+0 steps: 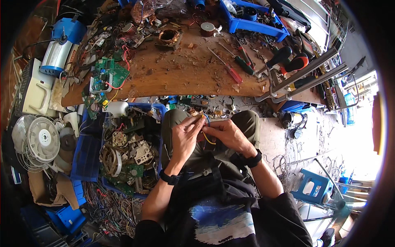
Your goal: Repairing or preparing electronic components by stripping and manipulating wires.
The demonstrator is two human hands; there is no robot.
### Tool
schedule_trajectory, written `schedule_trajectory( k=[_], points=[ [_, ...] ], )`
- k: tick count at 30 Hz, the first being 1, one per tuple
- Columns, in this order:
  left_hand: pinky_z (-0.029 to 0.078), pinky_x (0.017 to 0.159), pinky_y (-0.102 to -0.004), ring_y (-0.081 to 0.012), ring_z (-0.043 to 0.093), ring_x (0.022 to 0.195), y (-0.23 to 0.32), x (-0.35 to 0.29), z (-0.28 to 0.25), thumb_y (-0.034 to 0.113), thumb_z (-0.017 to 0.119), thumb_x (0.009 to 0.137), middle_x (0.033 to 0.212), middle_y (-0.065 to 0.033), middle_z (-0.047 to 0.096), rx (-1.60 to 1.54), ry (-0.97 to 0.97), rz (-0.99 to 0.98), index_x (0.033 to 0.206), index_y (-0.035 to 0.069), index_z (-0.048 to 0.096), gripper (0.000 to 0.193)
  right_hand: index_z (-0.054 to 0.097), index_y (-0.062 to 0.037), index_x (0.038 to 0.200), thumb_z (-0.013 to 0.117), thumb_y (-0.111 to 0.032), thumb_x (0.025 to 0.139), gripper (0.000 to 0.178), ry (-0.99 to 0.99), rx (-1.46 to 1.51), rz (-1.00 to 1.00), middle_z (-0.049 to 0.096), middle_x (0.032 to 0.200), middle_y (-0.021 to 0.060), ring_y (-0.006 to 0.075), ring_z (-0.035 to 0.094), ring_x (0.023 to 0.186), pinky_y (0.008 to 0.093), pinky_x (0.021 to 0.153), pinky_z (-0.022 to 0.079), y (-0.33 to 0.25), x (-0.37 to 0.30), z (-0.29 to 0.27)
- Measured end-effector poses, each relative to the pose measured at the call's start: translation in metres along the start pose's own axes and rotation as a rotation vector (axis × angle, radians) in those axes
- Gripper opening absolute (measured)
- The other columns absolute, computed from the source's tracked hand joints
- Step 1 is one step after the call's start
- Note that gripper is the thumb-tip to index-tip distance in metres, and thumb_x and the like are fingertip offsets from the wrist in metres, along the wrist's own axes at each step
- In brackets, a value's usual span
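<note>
My left hand (186,136) and my right hand (228,134) are close together over my lap, just in front of the bench edge. Between them are thin wires: a yellow wire (209,139) bends below the fingers and a blue wire (207,120) curves above. The fingers of my left hand are pinched on the wires near their upper end. My right thumb and fingers close on them from the other side. What the wires attach to is too small and shaded to make out.
The wooden bench (156,84) carries a green circuit board (109,74), a copper-wound motor stator (168,37) and a red-handled screwdriver (233,73). A blue crate (161,108) of scrap parts stands at my left, beside a white fan (43,139). A blue stool (309,186) stands at right.
</note>
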State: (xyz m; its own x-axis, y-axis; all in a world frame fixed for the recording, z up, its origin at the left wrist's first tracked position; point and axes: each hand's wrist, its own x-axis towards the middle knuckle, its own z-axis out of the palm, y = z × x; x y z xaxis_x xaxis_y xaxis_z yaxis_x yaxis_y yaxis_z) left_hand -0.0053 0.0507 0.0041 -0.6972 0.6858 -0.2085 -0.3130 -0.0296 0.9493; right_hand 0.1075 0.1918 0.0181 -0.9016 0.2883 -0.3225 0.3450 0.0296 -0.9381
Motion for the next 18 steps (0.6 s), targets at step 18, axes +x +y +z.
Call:
schedule_trajectory(
  k=[18],
  points=[
    [0.053, 0.085, -0.0293, -0.0154, 0.068, 0.094, 0.009, -0.006, -0.003, 0.014, 0.074, 0.096, 0.104, -0.0086, 0.073, 0.371, -0.158, 0.278, 0.113, 0.000, 0.076, 0.022, 0.074, 0.0058, 0.101, 0.065, -0.023, 0.102, 0.030, 0.060, -0.058, 0.001, 0.077, 0.087, 0.0060, 0.0068, 0.066, 0.081, 0.0265, 0.075, 0.054, 0.009, -0.018, 0.007]
  ],
)
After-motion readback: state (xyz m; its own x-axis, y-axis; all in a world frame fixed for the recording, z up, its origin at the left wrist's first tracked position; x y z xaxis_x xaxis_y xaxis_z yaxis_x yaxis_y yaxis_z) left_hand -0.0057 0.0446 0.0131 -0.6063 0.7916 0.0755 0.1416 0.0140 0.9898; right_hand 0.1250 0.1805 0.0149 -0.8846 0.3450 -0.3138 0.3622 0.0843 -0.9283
